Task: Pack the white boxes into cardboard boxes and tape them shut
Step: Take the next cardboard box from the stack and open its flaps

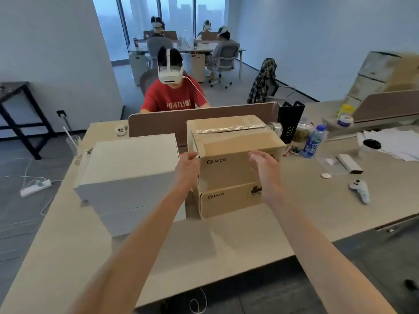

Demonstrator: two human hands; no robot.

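Two cardboard boxes marked PICO stand stacked on the desk. The upper cardboard box (pixel 229 141) has clear tape across its closed top; the lower cardboard box (pixel 226 202) sits under it. A stack of white boxes (pixel 129 168) stands to their left. My left hand (pixel 187 167) reaches to the upper box's near left corner, fingers relaxed, touching or almost touching it. My right hand (pixel 264 165) is held open in front of the upper box's front face, holding nothing. A roll of clear tape (pixel 275 128) lies behind the boxes to the right.
A brown desk divider (pixel 158 123) runs behind the boxes, with a person in a red shirt and headset beyond it. Right of the boxes are a black file holder (pixel 290 121), a water bottle (pixel 314 141), a white controller (pixel 360 190), papers (pixel 394 141) and a small white device (pixel 350 163).
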